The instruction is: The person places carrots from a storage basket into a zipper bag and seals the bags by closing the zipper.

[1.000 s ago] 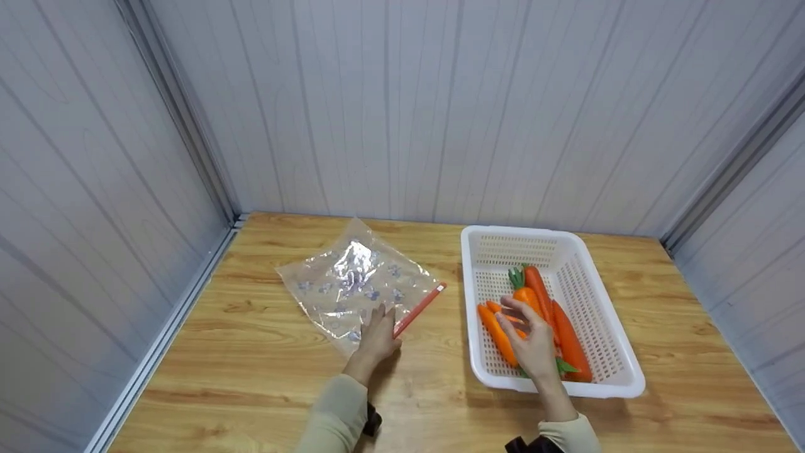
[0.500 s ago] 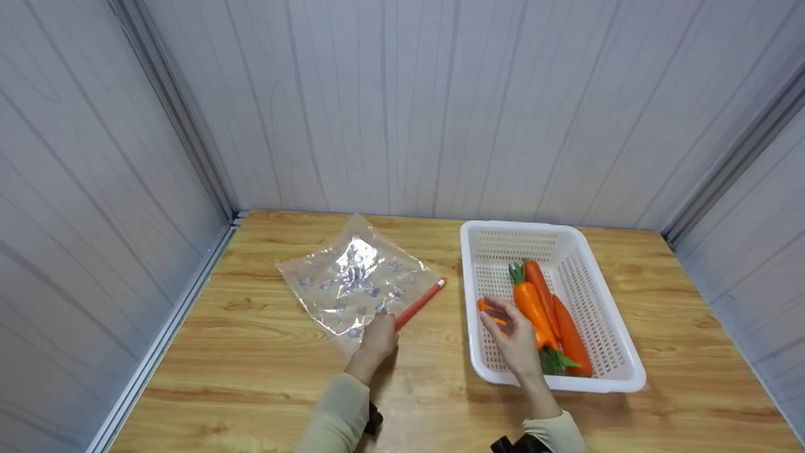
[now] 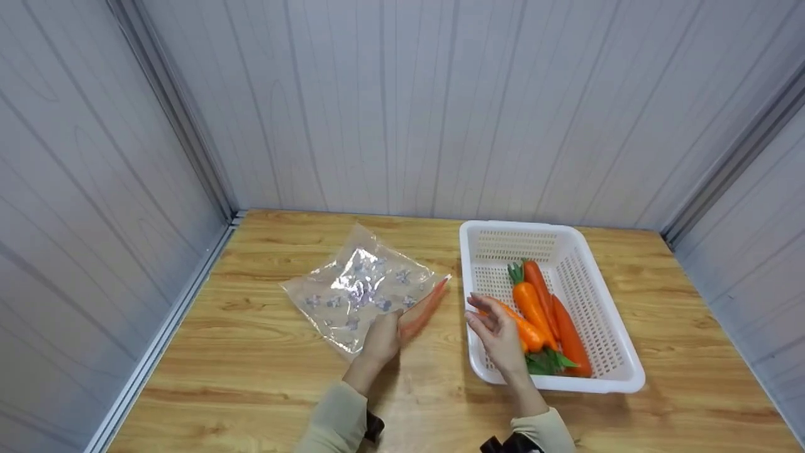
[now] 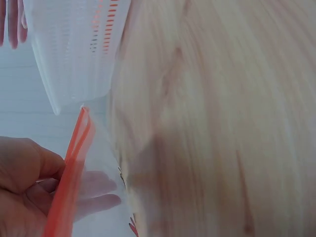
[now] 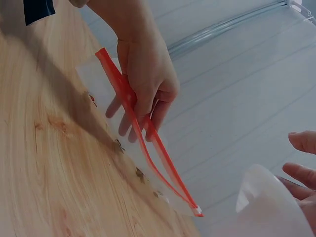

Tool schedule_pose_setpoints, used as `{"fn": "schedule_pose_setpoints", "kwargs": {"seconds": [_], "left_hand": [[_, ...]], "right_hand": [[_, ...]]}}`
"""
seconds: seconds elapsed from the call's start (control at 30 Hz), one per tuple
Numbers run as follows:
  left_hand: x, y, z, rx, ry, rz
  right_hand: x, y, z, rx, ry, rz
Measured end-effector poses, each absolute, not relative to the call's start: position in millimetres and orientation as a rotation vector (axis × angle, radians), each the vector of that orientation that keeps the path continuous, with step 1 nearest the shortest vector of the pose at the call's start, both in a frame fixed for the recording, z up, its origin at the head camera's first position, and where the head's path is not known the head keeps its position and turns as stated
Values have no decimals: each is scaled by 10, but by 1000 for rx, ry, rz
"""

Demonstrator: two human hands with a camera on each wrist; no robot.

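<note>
A clear zip bag (image 3: 352,302) with small blue flower prints spreads over the left-middle of the table. My left hand (image 3: 380,340) pinches its red zipper edge (image 5: 165,158); in the right wrist view, the thumb lies over the strip and several fingers show through the plastic. Two red strips stand apart, so the bag's mouth gapes. Over the left rim of a white basket (image 3: 465,264) is my right hand (image 3: 506,352), its fingers parted with nothing between them. Below and beside it lie an orange carrot (image 3: 531,305) with green tops and several others.
Darker, longer carrots (image 3: 571,340) fill the basket's right side. Pale panel walls (image 3: 415,107) enclose the wooden table (image 3: 220,352) at the back and both sides.
My right hand has drawn left, from over the carrots to the basket's rim. My left hand has lifted the bag's zipper edge and its mouth has widened. Carrots at the basket's left lie differently.
</note>
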State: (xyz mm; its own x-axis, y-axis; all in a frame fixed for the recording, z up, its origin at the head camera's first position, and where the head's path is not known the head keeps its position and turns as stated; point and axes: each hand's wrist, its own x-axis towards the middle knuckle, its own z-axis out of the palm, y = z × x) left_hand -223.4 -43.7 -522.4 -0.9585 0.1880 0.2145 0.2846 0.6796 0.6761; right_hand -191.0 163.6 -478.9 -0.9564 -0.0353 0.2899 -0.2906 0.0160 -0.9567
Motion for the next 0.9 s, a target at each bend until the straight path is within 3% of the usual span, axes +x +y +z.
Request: {"fn": "schedule_pose_setpoints", "kwargs": {"seconds": [0.9], "left_hand": [[-1821,-163,-4661,-464,-2521,-1043]], "right_hand": [[-1958,1304,-4726,103,-2015,2410]]}}
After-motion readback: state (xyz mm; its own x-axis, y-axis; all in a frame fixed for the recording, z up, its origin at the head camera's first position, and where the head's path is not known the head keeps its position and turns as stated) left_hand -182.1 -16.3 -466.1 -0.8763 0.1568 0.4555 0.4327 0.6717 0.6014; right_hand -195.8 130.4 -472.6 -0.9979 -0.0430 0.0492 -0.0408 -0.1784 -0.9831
